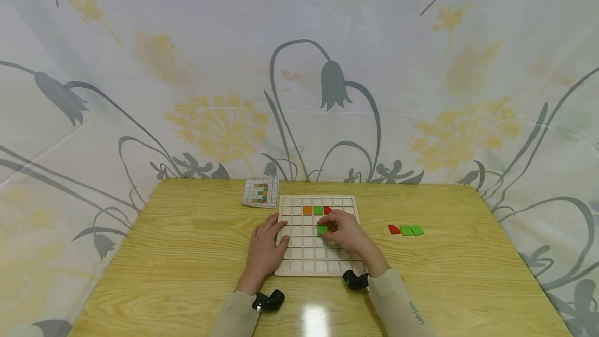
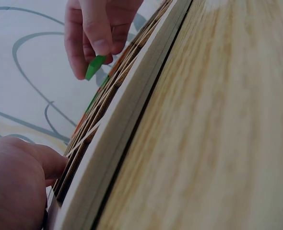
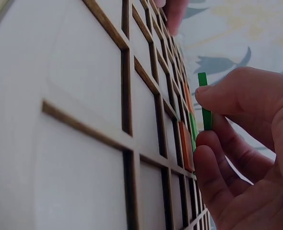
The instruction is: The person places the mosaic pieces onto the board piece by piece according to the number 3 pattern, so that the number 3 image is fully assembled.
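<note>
A pale wooden grid board lies on the table. One of its upper rows holds an orange square tile, a green square tile and a red quarter-round tile. My right hand pinches another green square tile between thumb and fingertips, over the board below that row. In the right wrist view this pinched tile is edge-on, held off the grid. My left hand rests on the board's left edge, its fingers extended and holding no tile.
Behind the board's left corner lies a card printed with a coloured grid pattern. To the right, a loose red quarter-round piece lies beside two green squares. Something orange peeks out by the right sleeve. A flowered cloth hangs behind the table.
</note>
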`<state>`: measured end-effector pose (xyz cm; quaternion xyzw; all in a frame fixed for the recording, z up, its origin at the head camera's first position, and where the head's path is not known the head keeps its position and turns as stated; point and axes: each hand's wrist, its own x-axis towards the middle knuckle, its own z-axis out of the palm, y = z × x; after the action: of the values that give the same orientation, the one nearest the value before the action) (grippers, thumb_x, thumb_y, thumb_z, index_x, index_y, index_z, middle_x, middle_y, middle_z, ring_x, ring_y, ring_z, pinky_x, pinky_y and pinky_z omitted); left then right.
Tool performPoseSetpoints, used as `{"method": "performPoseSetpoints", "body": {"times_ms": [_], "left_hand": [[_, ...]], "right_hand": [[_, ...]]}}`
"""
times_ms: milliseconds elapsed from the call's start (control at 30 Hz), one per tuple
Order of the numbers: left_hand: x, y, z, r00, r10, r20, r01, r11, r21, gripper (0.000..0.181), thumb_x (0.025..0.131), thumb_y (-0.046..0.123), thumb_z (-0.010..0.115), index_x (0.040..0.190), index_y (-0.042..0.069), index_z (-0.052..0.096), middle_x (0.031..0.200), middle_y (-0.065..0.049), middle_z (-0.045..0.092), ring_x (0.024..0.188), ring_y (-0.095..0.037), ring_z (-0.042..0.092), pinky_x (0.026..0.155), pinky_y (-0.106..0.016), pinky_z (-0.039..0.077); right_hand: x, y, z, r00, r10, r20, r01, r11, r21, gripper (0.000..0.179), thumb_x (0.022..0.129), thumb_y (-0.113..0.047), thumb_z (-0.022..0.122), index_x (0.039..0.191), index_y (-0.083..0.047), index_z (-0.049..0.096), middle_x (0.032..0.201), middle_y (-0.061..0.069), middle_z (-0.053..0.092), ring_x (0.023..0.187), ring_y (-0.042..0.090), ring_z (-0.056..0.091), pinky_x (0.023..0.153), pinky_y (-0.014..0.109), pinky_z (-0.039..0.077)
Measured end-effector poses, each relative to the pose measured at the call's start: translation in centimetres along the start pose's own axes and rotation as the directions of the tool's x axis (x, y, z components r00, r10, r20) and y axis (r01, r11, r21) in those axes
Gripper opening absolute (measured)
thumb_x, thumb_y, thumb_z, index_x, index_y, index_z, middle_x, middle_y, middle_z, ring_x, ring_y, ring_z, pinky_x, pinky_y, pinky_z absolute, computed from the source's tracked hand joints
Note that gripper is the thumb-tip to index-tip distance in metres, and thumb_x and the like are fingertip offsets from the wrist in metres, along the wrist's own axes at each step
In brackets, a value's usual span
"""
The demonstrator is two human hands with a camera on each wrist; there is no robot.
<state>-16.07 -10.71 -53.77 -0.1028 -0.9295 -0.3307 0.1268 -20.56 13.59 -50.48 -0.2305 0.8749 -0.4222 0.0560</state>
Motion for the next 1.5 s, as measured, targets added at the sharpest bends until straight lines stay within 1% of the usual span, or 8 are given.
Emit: {"method": "performPoseSetpoints", "body": {"times_ms": [133,433,600,767,1067,1367,1500], "left_hand": [[0.0,0.1,0.0,1.0,-0.003,-0.001,0.003,1.0,-0.006,0.035,0.095,0.019,0.065,0.128,0.006,0.066,0.147,-0.016,0.049,0.139,-0.035,0.041,0.111,-0.058,0.03],[-0.1,0.1,0.0,1.0,0.007,-0.002,-0.007,1.0,-0.009,0.035,0.095,0.019,0.065,0.127,0.005,0.066,0.147,-0.016,0.049,0.139,-0.035,0.041,0.11,-0.057,0.03],[0.0,0.0,0.1,1.0,0.01,-0.002,-0.01,1.0,-0.002,0.035,0.095,0.019,0.066,0.127,0.005,0.066,0.147,-0.016,0.049,0.138,-0.035,0.041,0.11,-0.057,0.03],[0.0,-0.1,0.0,1.0,0.007,-0.005,-0.007,1.0,0.001,0.035,0.095,0.02,0.065,0.127,0.005,0.066,0.147,-0.016,0.049,0.139,-0.035,0.041,0.111,-0.056,0.03],[-0.1,-0.1,-0.2,1.0,0.002,0.001,-0.002,1.0,0.005,0.035,0.095,0.02,0.066,0.127,0.006,0.066,0.147,-0.016,0.049,0.138,-0.035,0.041,0.111,-0.057,0.03],[0.0,0.0,-0.1,1.0,0.0,0.008,0.0,1.0,0.004,0.036,0.095,0.019,0.065,0.128,0.005,0.066,0.148,-0.016,0.049,0.139,-0.035,0.041,0.111,-0.055,0.03],[0.0,0.1,-0.1,1.0,0.001,0.007,-0.001,1.0,0.002,0.036,0.095,0.019,0.065,0.128,0.005,0.066,0.148,-0.016,0.049,0.139,-0.035,0.04,0.111,-0.056,0.03]], "right_hand": [[0.1,-0.1,0.2,1.0,-0.019,-0.001,0.019,1.0,-0.014,0.027,0.081,0.002,0.073,0.107,-0.003,0.075,0.092,0.004,0.06,0.079,0.016,0.054,0.071,0.029,0.05],[0.1,-0.1,0.6,1.0,-0.018,0.007,0.019,0.997,-0.069,0.025,0.081,0.003,0.07,0.105,-0.005,0.075,0.09,0.002,0.059,0.076,0.014,0.051,0.069,0.028,0.048],[0.2,-0.1,0.9,1.0,0.009,0.013,-0.008,0.998,-0.063,0.024,0.084,0.003,0.07,0.107,-0.006,0.075,0.09,-0.001,0.057,0.076,0.014,0.049,0.067,0.028,0.046],[0.4,-0.1,1.2,1.0,0.022,0.002,-0.021,0.997,-0.074,0.022,0.086,0.0,0.073,0.107,-0.007,0.074,0.091,-0.002,0.056,0.077,0.014,0.048,0.067,0.028,0.046],[0.6,-0.4,1.3,0.997,0.07,0.011,-0.069,0.995,-0.067,0.023,0.086,-0.001,0.074,0.108,-0.008,0.074,0.09,-0.002,0.054,0.077,0.014,0.048,0.069,0.03,0.045],[0.6,-0.3,1.3,0.997,0.079,0.011,-0.078,0.994,-0.08,0.024,0.086,0.001,0.075,0.107,-0.008,0.075,0.088,0.0,0.05,0.076,0.015,0.047,0.068,0.03,0.043],[0.7,-0.4,1.3,0.996,0.093,-0.001,-0.093,0.993,-0.076,0.023,0.085,0.002,0.075,0.105,-0.009,0.075,0.088,0.0,0.051,0.076,0.015,0.048,0.068,0.03,0.044]]}}
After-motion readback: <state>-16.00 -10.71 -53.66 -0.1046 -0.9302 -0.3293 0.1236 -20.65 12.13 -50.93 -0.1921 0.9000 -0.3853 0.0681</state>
